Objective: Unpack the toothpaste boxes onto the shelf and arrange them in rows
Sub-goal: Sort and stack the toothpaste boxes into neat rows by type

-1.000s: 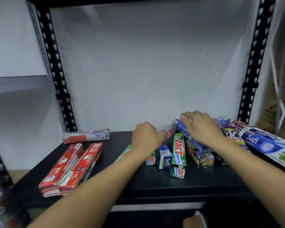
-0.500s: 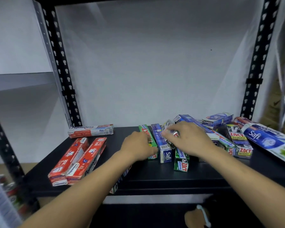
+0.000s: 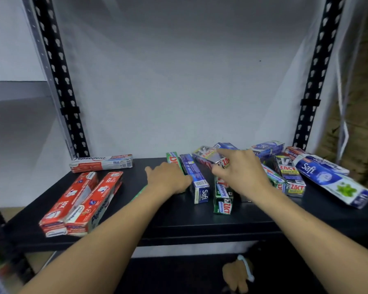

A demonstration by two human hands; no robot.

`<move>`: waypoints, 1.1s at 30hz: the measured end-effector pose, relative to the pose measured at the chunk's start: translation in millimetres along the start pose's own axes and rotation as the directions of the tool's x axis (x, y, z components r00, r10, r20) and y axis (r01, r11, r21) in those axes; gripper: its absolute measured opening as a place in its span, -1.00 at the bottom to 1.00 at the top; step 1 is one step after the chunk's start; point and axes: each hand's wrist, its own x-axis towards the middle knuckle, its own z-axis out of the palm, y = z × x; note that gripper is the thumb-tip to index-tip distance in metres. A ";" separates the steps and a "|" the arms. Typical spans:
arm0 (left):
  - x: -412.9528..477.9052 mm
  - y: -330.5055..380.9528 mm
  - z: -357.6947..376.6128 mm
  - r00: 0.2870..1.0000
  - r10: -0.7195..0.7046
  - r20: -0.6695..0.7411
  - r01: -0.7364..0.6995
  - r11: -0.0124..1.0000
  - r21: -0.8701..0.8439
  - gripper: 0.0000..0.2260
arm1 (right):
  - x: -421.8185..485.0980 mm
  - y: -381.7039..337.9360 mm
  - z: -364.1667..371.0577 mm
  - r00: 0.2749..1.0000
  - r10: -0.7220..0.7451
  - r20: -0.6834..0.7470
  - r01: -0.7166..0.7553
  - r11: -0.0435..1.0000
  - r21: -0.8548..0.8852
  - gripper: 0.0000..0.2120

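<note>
Toothpaste boxes lie on a black shelf [image 3: 200, 225]. My left hand [image 3: 168, 180] rests flat on a green box [image 3: 173, 159], beside a blue Safi box [image 3: 197, 183] pointing front to back. My right hand [image 3: 241, 172] pinches a grey-and-red Zact box [image 3: 208, 155], lifted slightly over a green Zact box [image 3: 222, 198]. To the right is a loose heap: a Zact Smokers box [image 3: 289, 172], a large blue Safi box [image 3: 331, 181] and others. At the left lie two red Pepsodent boxes [image 3: 81, 202] side by side, and one Pepsodent box [image 3: 101, 163] crosswise at the back.
Black perforated uprights stand at the shelf's back left [image 3: 57, 81] and back right [image 3: 314, 81], with a white wall behind. A foot [image 3: 238, 274] shows below the shelf. A grey shelf unit [image 3: 15, 90] stands at the left.
My right hand has shifted right and taken up the grey-and-red Zact box. The green and blue boxes under my left hand now lie side by side, front to back.
</note>
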 end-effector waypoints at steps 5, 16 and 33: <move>12.5 1.3 4.2 0.987 -0.097 -0.126 0.088 0.993 -0.076 -0.55 | -9.8 26.5 -28.5 0.974 0.027 -0.223 0.001 0.992 0.124 -0.62; 8.2 7.0 -16.0 0.873 -0.087 -0.480 -0.104 0.928 -0.358 -0.71 | -24.3 99.6 -29.7 0.960 0.255 -0.118 -0.231 0.956 0.182 -0.46; -61.2 104.3 -2.3 0.869 0.143 -0.473 -0.398 0.770 -0.499 -0.64 | -30.3 115.8 -29.3 0.912 0.397 -0.103 -0.370 0.905 0.211 -0.48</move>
